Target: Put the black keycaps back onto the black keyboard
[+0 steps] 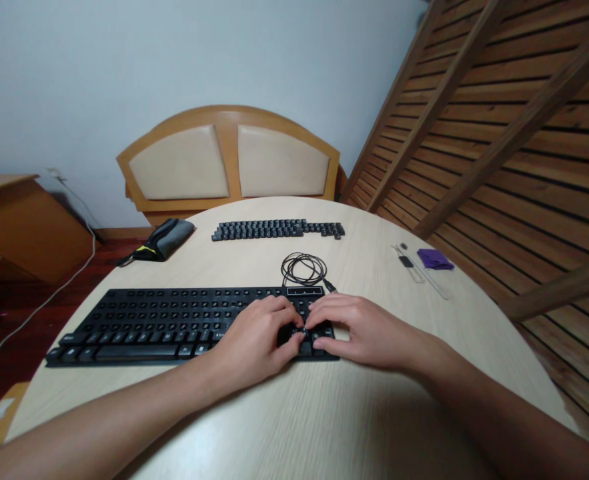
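A black keyboard (139,317) lies on the table in front of me, many of its upper keys stripped of their keycaps. Caps remain on its lowest rows and on part of the number pad. Over that pad, my left hand (267,330) curls its thumb and index finger about a small black keycap (304,330). From the other side, my right hand (357,330) touches the same spot with bent fingers, its thumb resting on a neighbouring key. Fingers partly hide the keycap. Loose black keycaps (259,229) lie in neat rows farther back.
A coiled black cable (304,268) sits behind the keyboard. To the right are a wire keycap puller (405,262), a thin pale rod (431,279) and a folded purple cloth (435,259). A black-and-grey pouch (161,241) lies at the left edge of the round table (314,420).
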The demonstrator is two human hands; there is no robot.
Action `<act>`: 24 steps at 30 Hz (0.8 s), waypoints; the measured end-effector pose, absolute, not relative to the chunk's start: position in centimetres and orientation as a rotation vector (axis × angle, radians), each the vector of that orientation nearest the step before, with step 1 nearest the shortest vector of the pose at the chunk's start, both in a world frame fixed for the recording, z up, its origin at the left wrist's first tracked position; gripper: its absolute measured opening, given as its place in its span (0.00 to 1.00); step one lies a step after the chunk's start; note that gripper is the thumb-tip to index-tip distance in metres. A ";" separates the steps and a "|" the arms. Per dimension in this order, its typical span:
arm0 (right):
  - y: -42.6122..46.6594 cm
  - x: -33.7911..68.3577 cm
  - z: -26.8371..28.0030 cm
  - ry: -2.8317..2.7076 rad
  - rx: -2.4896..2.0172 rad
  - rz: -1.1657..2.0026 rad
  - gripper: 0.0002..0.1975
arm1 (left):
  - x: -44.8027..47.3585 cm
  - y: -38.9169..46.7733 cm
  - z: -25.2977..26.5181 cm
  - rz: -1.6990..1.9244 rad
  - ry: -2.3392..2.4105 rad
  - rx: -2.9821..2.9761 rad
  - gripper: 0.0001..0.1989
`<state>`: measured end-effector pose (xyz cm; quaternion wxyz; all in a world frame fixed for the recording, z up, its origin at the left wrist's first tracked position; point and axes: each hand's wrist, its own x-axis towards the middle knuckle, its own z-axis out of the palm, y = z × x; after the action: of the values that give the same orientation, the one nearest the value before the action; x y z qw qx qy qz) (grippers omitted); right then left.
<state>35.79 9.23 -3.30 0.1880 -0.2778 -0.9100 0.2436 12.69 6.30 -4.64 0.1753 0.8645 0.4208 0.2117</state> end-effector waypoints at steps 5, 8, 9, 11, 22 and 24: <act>9.2 35.7 -3.3 -2.582 -0.767 0.669 0.07 | 12.4 6.1 -4.8 0.633 1.164 2.420 0.06; 9.3 35.8 -3.6 -2.583 -0.755 0.643 0.07 | 12.4 6.1 -4.8 0.651 1.143 2.417 0.06; 9.4 35.8 -3.7 -2.581 -0.752 0.632 0.06 | 12.4 6.1 -4.9 0.656 1.135 2.415 0.06; 9.4 35.8 -3.9 -2.578 -0.747 0.615 0.06 | 12.4 6.1 -4.9 0.658 1.121 2.412 0.06; 9.5 35.3 -4.4 -2.588 -0.668 0.484 0.06 | 12.3 6.5 -4.9 0.630 1.125 2.378 0.05; 9.4 35.3 -4.5 -2.596 -0.663 0.458 0.06 | 12.3 6.6 -4.8 0.621 1.124 2.380 0.05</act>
<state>35.33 9.42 -4.46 0.2103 -0.2386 -0.9337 0.1647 12.33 6.56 -4.80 0.2171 0.8591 0.4056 0.2243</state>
